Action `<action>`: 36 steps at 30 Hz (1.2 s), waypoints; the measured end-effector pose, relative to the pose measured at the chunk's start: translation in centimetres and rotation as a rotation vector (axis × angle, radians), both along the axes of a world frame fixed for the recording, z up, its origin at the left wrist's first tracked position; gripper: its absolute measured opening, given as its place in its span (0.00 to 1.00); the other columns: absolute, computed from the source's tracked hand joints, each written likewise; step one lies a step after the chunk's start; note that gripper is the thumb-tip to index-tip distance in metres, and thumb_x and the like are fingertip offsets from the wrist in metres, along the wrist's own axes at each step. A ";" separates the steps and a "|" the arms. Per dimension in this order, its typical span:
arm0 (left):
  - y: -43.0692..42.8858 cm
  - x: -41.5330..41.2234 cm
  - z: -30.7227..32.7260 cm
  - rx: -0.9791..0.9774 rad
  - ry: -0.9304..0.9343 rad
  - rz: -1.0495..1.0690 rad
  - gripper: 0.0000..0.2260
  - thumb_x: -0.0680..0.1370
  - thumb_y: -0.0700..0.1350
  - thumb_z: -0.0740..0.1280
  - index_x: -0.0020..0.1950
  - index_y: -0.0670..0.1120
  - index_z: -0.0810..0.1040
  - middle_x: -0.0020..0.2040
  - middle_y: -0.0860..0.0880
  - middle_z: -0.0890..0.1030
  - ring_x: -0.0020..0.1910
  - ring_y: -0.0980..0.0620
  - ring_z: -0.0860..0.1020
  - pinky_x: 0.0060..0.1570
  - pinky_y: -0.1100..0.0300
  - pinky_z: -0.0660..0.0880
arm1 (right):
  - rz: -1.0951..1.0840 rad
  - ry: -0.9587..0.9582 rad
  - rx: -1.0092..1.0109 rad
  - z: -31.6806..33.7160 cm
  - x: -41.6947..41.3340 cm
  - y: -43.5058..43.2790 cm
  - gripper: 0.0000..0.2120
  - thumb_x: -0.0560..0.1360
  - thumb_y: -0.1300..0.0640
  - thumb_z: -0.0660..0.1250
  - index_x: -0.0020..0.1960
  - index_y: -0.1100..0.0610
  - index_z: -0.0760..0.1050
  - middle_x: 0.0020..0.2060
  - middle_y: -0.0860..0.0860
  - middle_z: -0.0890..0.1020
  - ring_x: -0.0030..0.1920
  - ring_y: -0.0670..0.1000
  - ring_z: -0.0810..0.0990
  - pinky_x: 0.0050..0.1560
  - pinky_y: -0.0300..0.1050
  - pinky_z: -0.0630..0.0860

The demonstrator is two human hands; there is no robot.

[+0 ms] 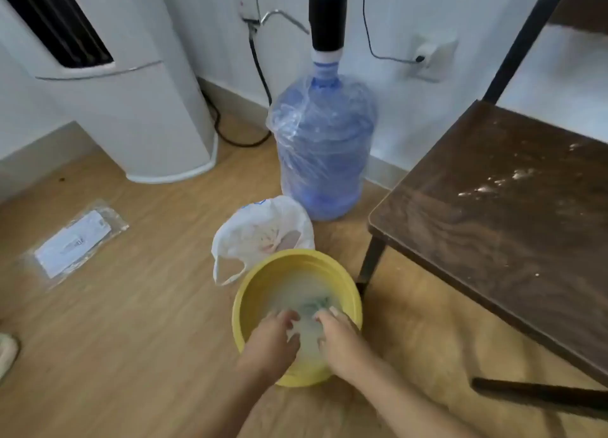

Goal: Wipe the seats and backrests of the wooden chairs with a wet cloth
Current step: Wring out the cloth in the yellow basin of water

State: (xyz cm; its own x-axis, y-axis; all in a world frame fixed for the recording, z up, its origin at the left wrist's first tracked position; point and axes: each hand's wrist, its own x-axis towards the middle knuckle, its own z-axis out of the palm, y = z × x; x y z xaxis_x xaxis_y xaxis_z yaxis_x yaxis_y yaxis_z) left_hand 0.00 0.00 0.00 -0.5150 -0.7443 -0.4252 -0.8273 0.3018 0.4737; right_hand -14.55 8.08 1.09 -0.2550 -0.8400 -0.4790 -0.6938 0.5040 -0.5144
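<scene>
Greenish cloth (315, 303), submerged and bunched in the yellow basin (250, 293); axis indiscernible.

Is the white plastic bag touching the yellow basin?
Touching, as far as the head view shows: the white plastic bag sits directly behind the yellow basin, its lower edge meeting the rim with no floor visible between them.

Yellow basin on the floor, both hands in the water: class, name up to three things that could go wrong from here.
1. The basin sits on wooden floor; lifting the cloth undrained could drip and make it slippery.
2. A plastic bag touches the rim and could get splashed.
3. The chair seat carries white specks; a sopping cloth might smear them.
</scene>
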 end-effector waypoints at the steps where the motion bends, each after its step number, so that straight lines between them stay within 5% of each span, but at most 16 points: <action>1: -0.5 -0.8 -2.9 -0.031 -0.010 -0.070 0.18 0.79 0.48 0.65 0.70 0.53 0.74 0.61 0.52 0.78 0.56 0.52 0.80 0.54 0.56 0.77 | 0.061 0.072 0.003 -2.9 0.1 -1.1 0.22 0.79 0.64 0.62 0.72 0.54 0.67 0.69 0.52 0.69 0.69 0.54 0.70 0.66 0.50 0.72; 4: -1.5 -3.0 -9.2 -0.040 -0.153 -0.146 0.27 0.80 0.48 0.63 0.79 0.51 0.62 0.71 0.46 0.70 0.64 0.43 0.77 0.52 0.52 0.76 | 0.184 0.276 0.094 -9.7 0.1 -4.0 0.31 0.79 0.62 0.64 0.79 0.58 0.56 0.78 0.59 0.59 0.78 0.59 0.58 0.74 0.56 0.64; 7: -3.1 -3.3 -14.2 -0.072 -0.240 -0.213 0.26 0.78 0.50 0.65 0.76 0.53 0.64 0.66 0.44 0.69 0.63 0.38 0.75 0.59 0.44 0.76 | 0.213 0.395 0.146 -14.9 0.8 -5.9 0.36 0.78 0.58 0.67 0.80 0.58 0.53 0.78 0.62 0.58 0.78 0.63 0.57 0.75 0.57 0.62; 9: -4.5 -3.8 -15.8 -0.063 -0.223 -0.176 0.16 0.79 0.49 0.64 0.66 0.51 0.72 0.63 0.44 0.71 0.60 0.38 0.77 0.57 0.46 0.76 | 0.204 0.432 0.144 -16.3 0.6 -6.8 0.34 0.78 0.58 0.67 0.79 0.58 0.56 0.77 0.61 0.60 0.77 0.64 0.59 0.75 0.57 0.63; 11: -5.6 -4.7 -16.4 0.007 -0.128 -0.058 0.03 0.79 0.46 0.63 0.47 0.49 0.74 0.53 0.45 0.77 0.52 0.39 0.80 0.49 0.50 0.76 | 0.185 0.424 0.112 -17.2 0.2 -7.1 0.30 0.77 0.61 0.66 0.77 0.58 0.61 0.75 0.61 0.63 0.75 0.63 0.61 0.73 0.56 0.65; 13: -6.5 -5.4 -16.3 0.070 -0.034 -0.010 0.10 0.77 0.42 0.63 0.36 0.51 0.72 0.43 0.47 0.80 0.46 0.41 0.81 0.43 0.55 0.73 | 0.161 0.394 0.071 -17.7 -0.2 -7.3 0.25 0.77 0.62 0.66 0.73 0.58 0.65 0.72 0.60 0.66 0.73 0.63 0.62 0.71 0.55 0.67; 16: -7.7 -5.6 -15.3 0.253 0.158 0.129 0.06 0.76 0.35 0.65 0.44 0.45 0.79 0.41 0.46 0.80 0.45 0.40 0.84 0.45 0.51 0.83 | -0.034 0.188 0.062 -18.2 -1.7 -8.4 0.19 0.76 0.61 0.65 0.66 0.58 0.70 0.67 0.58 0.73 0.70 0.62 0.67 0.68 0.53 0.69; 21: -6.9 -4.1 -14.2 0.548 0.472 0.471 0.09 0.75 0.28 0.71 0.48 0.41 0.78 0.44 0.42 0.80 0.46 0.40 0.86 0.46 0.48 0.86 | -0.587 -0.488 0.040 -17.8 -1.5 -8.7 0.16 0.74 0.67 0.57 0.59 0.57 0.74 0.54 0.61 0.80 0.49 0.60 0.80 0.40 0.48 0.77; 25: -5.9 -4.3 -13.8 0.370 0.477 0.507 0.10 0.76 0.33 0.72 0.43 0.48 0.83 0.43 0.46 0.86 0.42 0.45 0.87 0.46 0.50 0.86 | -0.983 -1.070 0.009 -16.8 -1.1 -9.0 0.34 0.63 0.76 0.49 0.62 0.61 0.78 0.49 0.67 0.81 0.41 0.63 0.80 0.34 0.51 0.80; 27: -5.5 -4.6 -13.5 0.226 0.437 0.452 0.09 0.77 0.36 0.70 0.46 0.49 0.86 0.43 0.51 0.86 0.44 0.49 0.86 0.48 0.55 0.84 | -1.036 -1.236 0.033 -15.0 -1.0 -9.5 0.26 0.59 0.70 0.55 0.55 0.66 0.79 0.38 0.62 0.81 0.34 0.60 0.80 0.36 0.49 0.79; 29: -5.3 -4.6 -13.0 0.149 0.412 0.297 0.10 0.76 0.38 0.68 0.51 0.47 0.88 0.45 0.52 0.86 0.45 0.53 0.83 0.46 0.64 0.79 | -1.119 -1.277 0.044 -14.3 -1.3 -10.2 0.05 0.68 0.59 0.64 0.42 0.61 0.74 0.32 0.59 0.80 0.33 0.58 0.82 0.38 0.48 0.79; 32: -5.1 -3.7 -12.1 0.080 0.369 0.157 0.14 0.74 0.44 0.63 0.51 0.52 0.88 0.49 0.53 0.83 0.54 0.51 0.78 0.55 0.55 0.73 | -1.076 -1.136 0.123 -15.6 -1.8 -10.5 0.21 0.72 0.42 0.73 0.48 0.60 0.74 0.45 0.60 0.84 0.44 0.59 0.85 0.39 0.50 0.82; 36: -5.8 -1.3 -12.3 -0.106 0.379 0.293 0.11 0.76 0.44 0.60 0.49 0.53 0.81 0.46 0.57 0.78 0.50 0.52 0.79 0.56 0.49 0.76 | -1.047 -0.955 0.095 -15.5 -1.2 -10.2 0.19 0.73 0.45 0.75 0.43 0.58 0.72 0.31 0.55 0.75 0.24 0.52 0.75 0.24 0.39 0.71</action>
State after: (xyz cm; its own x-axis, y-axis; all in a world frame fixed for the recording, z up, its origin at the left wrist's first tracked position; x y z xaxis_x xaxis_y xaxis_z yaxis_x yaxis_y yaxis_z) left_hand -1.30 -5.78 -12.26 -0.3812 -0.9102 -0.1622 -0.6603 0.1452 0.7368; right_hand -15.71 -2.11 -14.43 -0.2805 -0.4230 -0.8616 0.6052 0.6188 -0.5008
